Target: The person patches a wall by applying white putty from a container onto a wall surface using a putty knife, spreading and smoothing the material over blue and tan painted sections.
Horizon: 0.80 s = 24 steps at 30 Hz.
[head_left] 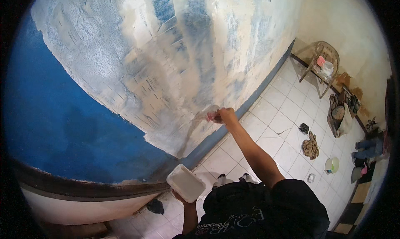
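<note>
tbh running this remotely I had the right hand (225, 114) closed round the scraper (208, 114) at the patchy wall (166, 72); the left hand (179, 197) gripped the white tray (201, 184) lower down; light, even blade pressure seemed best

Right arm (255, 155): bare below a short black fabric sleeve (293, 195), reaching forward, elbow nearly straight.
Right hand (223, 115): bare, fingers curled in a grip.
Left forearm (190, 219): bare, close to the body.
Left hand (179, 197): bare, gripping, fingers partly hidden.
</note>
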{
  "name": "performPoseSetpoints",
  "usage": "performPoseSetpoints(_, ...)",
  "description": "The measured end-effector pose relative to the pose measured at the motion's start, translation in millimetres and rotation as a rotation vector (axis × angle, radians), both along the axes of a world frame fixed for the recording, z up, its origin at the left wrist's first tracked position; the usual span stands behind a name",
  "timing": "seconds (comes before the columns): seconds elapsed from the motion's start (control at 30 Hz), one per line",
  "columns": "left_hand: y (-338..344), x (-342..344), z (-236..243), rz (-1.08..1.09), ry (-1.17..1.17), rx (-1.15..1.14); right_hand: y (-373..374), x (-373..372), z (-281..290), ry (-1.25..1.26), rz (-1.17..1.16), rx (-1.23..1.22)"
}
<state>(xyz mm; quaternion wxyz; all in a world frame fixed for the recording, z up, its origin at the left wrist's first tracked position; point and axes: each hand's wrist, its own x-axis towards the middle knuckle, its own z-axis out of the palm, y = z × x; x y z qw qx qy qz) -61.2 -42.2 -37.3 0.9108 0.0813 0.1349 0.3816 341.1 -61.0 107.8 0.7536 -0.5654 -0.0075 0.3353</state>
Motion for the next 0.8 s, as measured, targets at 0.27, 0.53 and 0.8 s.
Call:
performPoseSetpoints(0.27, 7.2, 9.2, 2.1, 0.022, -0.033, 0.015, 84.6, 50.2, 59.1, -0.382, -0.214, -0.187)
performPoseSetpoints(0.53, 20.9, 28.8, 14.2, 0.034, -0.06, -0.114, 80.2, 47.0, 185.0, -0.515, -0.183, -0.038)
performPoseSetpoints(0.8, 28.1, 44.3, 9.8, -0.083, -0.024, 0.155, 74.7, 43.8, 306.6, -0.588, -0.197, 0.133)
